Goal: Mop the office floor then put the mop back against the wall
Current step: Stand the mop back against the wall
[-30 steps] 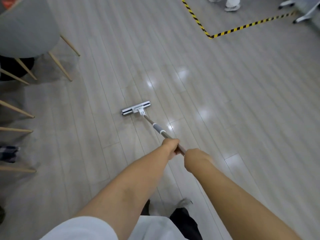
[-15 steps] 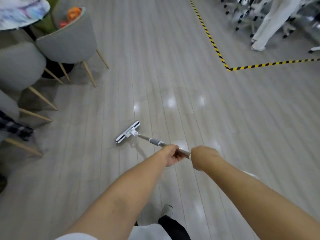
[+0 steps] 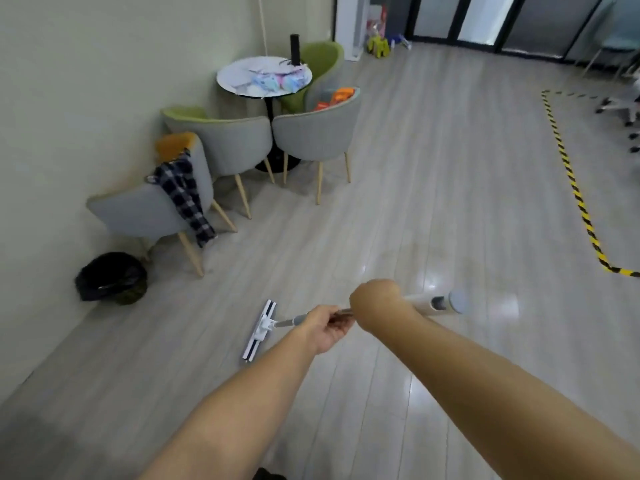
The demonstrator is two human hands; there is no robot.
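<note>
1. Low in the middle of the frame, the left hand (image 3: 323,329) is wrapped around the mop handle (image 3: 420,303), and the right hand (image 3: 375,303) is closed around it just beside, further up the shaft.
2. Beyond the right hand the handle's thick white end sticks out toward the right of the frame.
3. Left of both hands, the flat mop head (image 3: 259,330) lies on the grey plank floor (image 3: 415,188), its long side running roughly up and down the picture.
4. At the upper left, 3 grey chairs (image 3: 311,133) ring a small round table (image 3: 265,76) against the wall (image 3: 86,98); a checked garment (image 3: 185,195) hangs over the nearest chair.
5. A black bin (image 3: 112,277) sits at the wall's foot, lower left.
6. Yellow-and-black tape (image 3: 575,188) runs down the right side.
</note>
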